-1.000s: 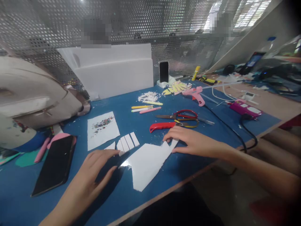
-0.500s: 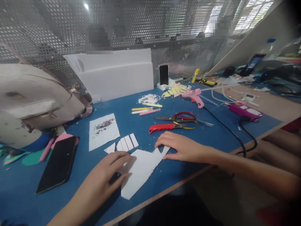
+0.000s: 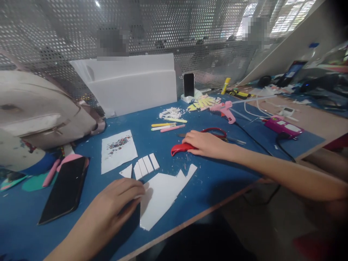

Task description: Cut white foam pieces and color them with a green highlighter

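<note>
My left hand [image 3: 119, 203] is closed at the left edge of a white board piece [image 3: 160, 199], with a bit of white showing between thumb and fingers. The piece lies flat, with a notched, narrow tip pointing right. Beyond it, my right hand [image 3: 203, 143] curls over a red-handled utility knife [image 3: 178, 148], whose front part is hidden under the palm. Directly behind that hand lies a pair of scissors [image 3: 217, 130] with red loops, partly covered. Several cut white strips [image 3: 146, 165] and a white triangle [image 3: 127, 171] rest left of the knife.
A paper [image 3: 119, 150] with small coloured bits lies left, near a black phone [image 3: 65, 188]. Pens [image 3: 164, 125], white scraps [image 3: 172, 113] and a pink glue gun [image 3: 225, 110] with its cable lie farther back. White foam sheets [image 3: 136, 90] stand against the perforated screen.
My right hand has left the board's narrow tip and moved up onto the red-handled utility knife. My left hand has drawn back slightly to the board's left edge.
</note>
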Demonstrator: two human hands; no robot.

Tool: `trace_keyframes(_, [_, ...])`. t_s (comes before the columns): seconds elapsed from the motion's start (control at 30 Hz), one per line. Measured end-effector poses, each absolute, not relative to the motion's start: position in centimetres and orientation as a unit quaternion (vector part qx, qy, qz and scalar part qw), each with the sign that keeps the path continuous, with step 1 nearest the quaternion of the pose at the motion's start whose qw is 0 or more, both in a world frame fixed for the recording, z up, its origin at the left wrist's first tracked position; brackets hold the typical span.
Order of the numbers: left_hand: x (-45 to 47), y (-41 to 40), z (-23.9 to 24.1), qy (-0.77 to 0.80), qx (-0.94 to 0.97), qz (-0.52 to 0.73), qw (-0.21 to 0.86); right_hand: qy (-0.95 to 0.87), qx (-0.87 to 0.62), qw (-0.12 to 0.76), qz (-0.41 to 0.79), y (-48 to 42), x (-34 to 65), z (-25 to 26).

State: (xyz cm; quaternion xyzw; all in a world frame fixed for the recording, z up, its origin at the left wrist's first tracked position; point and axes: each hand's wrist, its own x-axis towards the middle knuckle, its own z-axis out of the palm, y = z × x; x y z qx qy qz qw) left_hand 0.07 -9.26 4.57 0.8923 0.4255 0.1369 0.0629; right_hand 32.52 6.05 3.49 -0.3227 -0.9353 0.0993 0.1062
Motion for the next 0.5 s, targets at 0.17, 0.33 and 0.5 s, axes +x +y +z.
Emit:
trace_keyframes(0.17, [2.2,-10.2,5.2,0.353,0.931,0.093,0.015,-0.907,-0.334,0.231,0.113,3.6,32.3,6.6])
trace_keyframes(0.33, [4.4,-10.7,3.5,0.308,0.946,0.05,-0.091,-0.837,-0.264,0.435,0.201,-0.1,31.9,5.8])
trace_keyframes(0.5, [4.4,-10.4,1.8,0.319,0.939,0.045,-0.12,-0.848,-0.22,0.391,0.282,-2.6,32.2,2.7])
